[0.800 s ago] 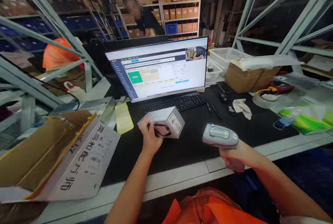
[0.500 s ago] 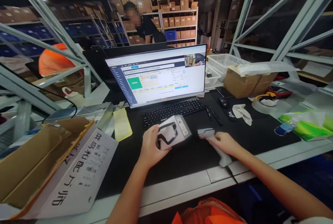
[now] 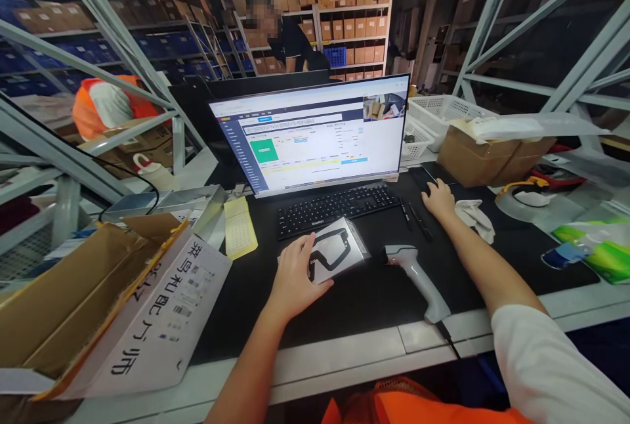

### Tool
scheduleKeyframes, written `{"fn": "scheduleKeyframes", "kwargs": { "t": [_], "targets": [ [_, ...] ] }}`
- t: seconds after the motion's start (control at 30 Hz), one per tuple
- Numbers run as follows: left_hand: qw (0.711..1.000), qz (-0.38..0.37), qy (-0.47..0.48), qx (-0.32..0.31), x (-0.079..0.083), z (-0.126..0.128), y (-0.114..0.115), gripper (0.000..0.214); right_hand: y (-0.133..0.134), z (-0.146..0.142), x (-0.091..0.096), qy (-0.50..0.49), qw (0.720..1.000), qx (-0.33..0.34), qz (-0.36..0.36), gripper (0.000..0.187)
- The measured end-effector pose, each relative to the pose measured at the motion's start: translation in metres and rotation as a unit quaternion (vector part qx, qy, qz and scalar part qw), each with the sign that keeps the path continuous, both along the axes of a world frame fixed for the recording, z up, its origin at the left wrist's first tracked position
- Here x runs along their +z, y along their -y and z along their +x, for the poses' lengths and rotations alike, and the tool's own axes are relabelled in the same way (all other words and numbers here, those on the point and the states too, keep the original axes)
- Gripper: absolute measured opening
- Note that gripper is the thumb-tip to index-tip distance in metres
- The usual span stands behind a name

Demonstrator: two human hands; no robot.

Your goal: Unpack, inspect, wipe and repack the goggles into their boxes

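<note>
My left hand (image 3: 296, 271) grips the left end of a small white box (image 3: 339, 250) printed with a black frame-like shape, low over the black desk mat (image 3: 354, 316). Over at the right, my right hand (image 3: 440, 201) is curled over the computer mouse, which it hides. A grey-white barcode scanner (image 3: 418, 279) lies on the mat between my two arms, its cable running off the front edge. Behind the white box are a black keyboard (image 3: 339, 207) and a lit monitor (image 3: 315, 138).
An opened carton (image 3: 157, 325) stands at the left, beside a yellow notepad (image 3: 239, 227). Pens (image 3: 419, 219), a crumpled tissue (image 3: 475, 219), a tape roll (image 3: 522, 197) and a brown box (image 3: 472, 155) are on the right. Another person (image 3: 290, 43) is behind the monitor.
My right hand has let go of the barcode scanner, left it lying on the mat, and moved up and right onto the mouse. My left hand still holds the white box. The view has shifted slightly.
</note>
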State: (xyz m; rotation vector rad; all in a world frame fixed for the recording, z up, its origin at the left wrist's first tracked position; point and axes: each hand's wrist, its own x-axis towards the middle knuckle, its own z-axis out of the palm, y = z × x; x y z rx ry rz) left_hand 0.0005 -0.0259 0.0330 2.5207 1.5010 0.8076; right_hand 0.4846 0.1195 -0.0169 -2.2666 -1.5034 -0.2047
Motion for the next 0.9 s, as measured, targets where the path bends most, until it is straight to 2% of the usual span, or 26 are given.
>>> {"fn": "scheduleKeyframes", "kwargs": {
  "t": [0.17,0.47,0.7,0.9],
  "targets": [
    [0.999,-0.03,0.003,0.016,0.001,-0.004,-0.003,0.101,-0.005,0.01,-0.019,-0.01,0.998,-0.063,0.023,0.058],
    [0.999,-0.03,0.0,0.022,-0.003,-0.007,-0.005,0.098,-0.01,0.016,-0.027,0.011,0.996,-0.088,0.032,0.053],
    [0.999,-0.029,-0.008,0.017,-0.002,-0.007,-0.005,0.097,-0.013,0.017,-0.028,0.022,0.999,-0.019,0.021,0.053],
    [0.999,-0.024,-0.003,0.021,-0.003,-0.007,-0.005,0.098,-0.013,0.017,-0.027,0.011,1.0,-0.018,0.01,0.052]
  ]
}}
